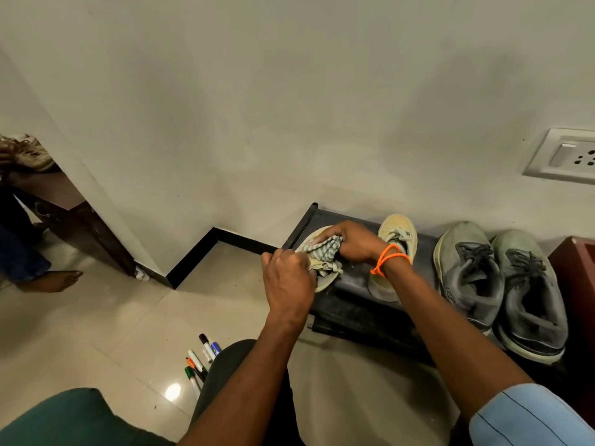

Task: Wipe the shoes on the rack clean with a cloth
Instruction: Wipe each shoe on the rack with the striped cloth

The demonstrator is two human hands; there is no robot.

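A low black shoe rack (351,284) stands against the wall. At its left end lies a beige shoe (325,281), mostly hidden by my hands. My left hand (288,281) grips its near side. My right hand (349,241), with an orange thread at the wrist, holds a striped grey cloth (323,247) bunched against the shoe's top. The matching beige shoe (394,239) sits just to the right, partly behind my right wrist. Two grey sneakers with dark laces (467,272) (531,294) stand further right.
Several marker pens (201,358) lie on the tiled floor by my knee. Another person's bare foot (53,280) and a dark wooden table (64,204) are at the left. A wall socket (568,156) is at upper right, a maroon box (576,284) at the rack's right end.
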